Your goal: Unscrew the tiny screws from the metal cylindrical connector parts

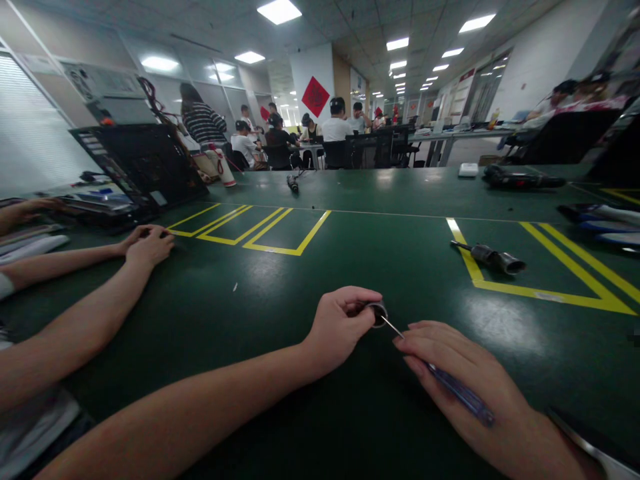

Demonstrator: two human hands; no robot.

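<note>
My left hand [340,327] is closed around a small hollow metal cylinder [379,305], with its round open end facing right. Most of the cylinder's body is hidden by the fingers. In my right hand [465,367] is a screwdriver [463,395] with a translucent bluish-purple handle and a thin metal shaft. Its shaft points up and left into the cylinder's opening, so the tip cannot be made out. Both hands are low over the green table [280,320]. Beyond my right hand, a dark metal tool part [495,257] with a thin shaft lies on its side.
Another person's hands [150,245] rest on the table at left, near a propped black case [145,163]. Yellow tape [273,251] outlines boxes. Farther back lie a small dark part [293,183], a white box [469,170] and a black tool [523,179]. Blue-and-white items [607,223] lie right.
</note>
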